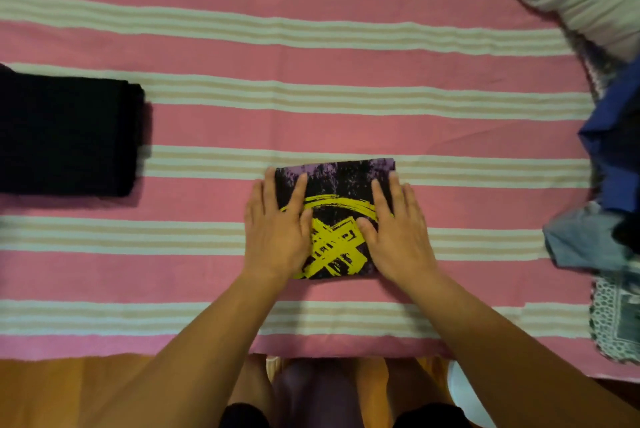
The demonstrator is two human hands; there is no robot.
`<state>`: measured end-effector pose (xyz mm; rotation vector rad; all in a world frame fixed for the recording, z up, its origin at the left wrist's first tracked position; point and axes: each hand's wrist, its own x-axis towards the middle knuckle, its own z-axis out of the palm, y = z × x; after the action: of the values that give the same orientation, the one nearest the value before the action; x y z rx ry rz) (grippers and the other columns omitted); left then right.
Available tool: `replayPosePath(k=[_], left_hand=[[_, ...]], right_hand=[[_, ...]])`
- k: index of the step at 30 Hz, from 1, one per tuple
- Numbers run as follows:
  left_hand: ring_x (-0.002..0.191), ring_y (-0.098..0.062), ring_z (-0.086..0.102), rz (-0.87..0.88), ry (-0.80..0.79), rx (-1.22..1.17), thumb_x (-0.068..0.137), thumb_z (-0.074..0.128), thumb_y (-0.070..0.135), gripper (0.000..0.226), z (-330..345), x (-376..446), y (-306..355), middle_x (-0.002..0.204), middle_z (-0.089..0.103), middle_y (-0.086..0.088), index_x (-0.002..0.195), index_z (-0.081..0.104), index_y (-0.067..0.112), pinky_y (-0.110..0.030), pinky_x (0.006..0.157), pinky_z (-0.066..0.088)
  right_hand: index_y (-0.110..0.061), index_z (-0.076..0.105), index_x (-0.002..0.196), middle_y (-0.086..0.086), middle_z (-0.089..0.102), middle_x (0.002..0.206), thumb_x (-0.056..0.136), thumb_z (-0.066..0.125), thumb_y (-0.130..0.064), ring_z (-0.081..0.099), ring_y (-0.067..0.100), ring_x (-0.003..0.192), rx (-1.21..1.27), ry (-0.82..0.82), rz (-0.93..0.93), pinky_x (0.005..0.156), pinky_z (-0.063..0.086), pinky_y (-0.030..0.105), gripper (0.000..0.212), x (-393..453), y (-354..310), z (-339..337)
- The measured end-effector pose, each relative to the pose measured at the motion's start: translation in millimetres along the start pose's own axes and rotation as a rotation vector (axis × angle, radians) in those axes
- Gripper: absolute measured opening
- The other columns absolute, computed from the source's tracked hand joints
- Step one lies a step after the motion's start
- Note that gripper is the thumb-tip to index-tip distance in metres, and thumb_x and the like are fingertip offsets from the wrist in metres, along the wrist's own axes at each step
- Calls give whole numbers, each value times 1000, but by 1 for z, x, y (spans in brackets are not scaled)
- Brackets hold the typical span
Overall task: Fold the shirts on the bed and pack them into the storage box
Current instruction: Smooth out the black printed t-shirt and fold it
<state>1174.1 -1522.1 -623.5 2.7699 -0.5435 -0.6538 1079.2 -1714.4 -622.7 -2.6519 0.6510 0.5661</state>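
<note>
**Pressing a folded shirt flat on the bed**

Standing at the bed's edge, a person lays both hands flat, fingers straight, on a folded black shirt (334, 216) with a yellow print. The left hand (277, 230) covers its left side, the right hand (398, 233) its right, likely smoothing the creases so the fold holds. It sits mid-bed on a pink striped bedspread (311, 63). A folded black garment (65, 136) waits far left; unfolded clothes (602, 205) lie heaped at right. No storage box shows.
</note>
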Motion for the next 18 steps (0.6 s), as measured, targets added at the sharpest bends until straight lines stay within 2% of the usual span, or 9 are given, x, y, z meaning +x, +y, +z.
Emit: replayPosePath(k=[2, 3, 5, 6, 9, 12, 15, 17, 18], left_hand=[[132, -40, 39, -177, -16, -160, 106, 39, 41, 56, -7, -25, -5, 145, 34, -20, 159, 19, 44, -52, 109, 41], [120, -34, 47, -197, -67, -282, 107, 38, 40, 56, -8, -37, -4, 131, 40, -15, 158, 18, 46, -47, 104, 45], [102, -28, 54, -204, -164, -426, 108, 35, 41, 56, -12, -43, 4, 117, 42, -9, 157, 10, 50, -41, 98, 48], [97, -27, 55, -193, -167, -386, 108, 35, 41, 57, -13, -37, 4, 115, 45, -9, 157, 8, 51, -40, 94, 49], [98, -26, 60, -155, -126, -265, 105, 42, 39, 63, -11, -20, 1, 115, 55, -7, 159, 12, 46, -41, 90, 51], [100, -20, 68, -237, -185, -738, 99, 56, 27, 58, -24, -19, -1, 125, 63, 1, 150, 34, 45, -44, 89, 58], [92, -19, 73, -372, -328, -1150, 99, 61, 3, 54, -44, -32, -14, 118, 69, 2, 143, 50, 32, -38, 79, 63], [97, -26, 73, -432, -423, -1285, 96, 64, -3, 56, -58, -47, -31, 122, 67, -4, 140, 55, 31, -45, 85, 62], [101, -27, 73, -426, -450, -1298, 94, 65, -2, 58, -66, -56, -44, 125, 66, -5, 139, 56, 34, -47, 88, 61]], right_hand=[[-30, 7, 161, 10, -5, 168, 102, 41, -50, 3, 34, 153, 144, -5, 156, 124, 13, 48, 71, -6, -1, -9], [-30, 8, 161, 12, 3, 167, 102, 43, -48, 8, 35, 151, 172, -18, 190, 123, 16, 48, 71, -8, -2, -12], [-29, 7, 161, 13, 16, 164, 101, 46, -45, 15, 35, 148, 223, -7, 217, 121, 18, 48, 73, -4, -6, -14], [-28, 7, 161, 14, 20, 162, 100, 50, -44, 18, 35, 148, 297, 19, 261, 121, 17, 48, 76, 1, -11, -18], [-21, 13, 160, 13, 24, 160, 96, 62, -40, 27, 31, 147, 682, 52, 456, 120, 23, 47, 83, 19, -14, -26], [-22, 33, 153, -2, 44, 152, 96, 64, -37, 49, 22, 133, 946, -64, 530, 112, 40, 49, 67, 25, -9, -35], [-23, 59, 125, 2, 75, 111, 102, 57, -29, 73, 25, 98, 1155, -211, 488, 91, 55, 47, 24, 7, -19, -43], [-25, 60, 122, 6, 76, 110, 97, 62, -35, 73, 29, 99, 1192, -223, 461, 90, 56, 51, 27, -16, -31, -45], [-27, 60, 124, 8, 74, 114, 88, 70, -46, 72, 31, 103, 1188, -238, 453, 92, 55, 55, 42, -27, -41, -46]])
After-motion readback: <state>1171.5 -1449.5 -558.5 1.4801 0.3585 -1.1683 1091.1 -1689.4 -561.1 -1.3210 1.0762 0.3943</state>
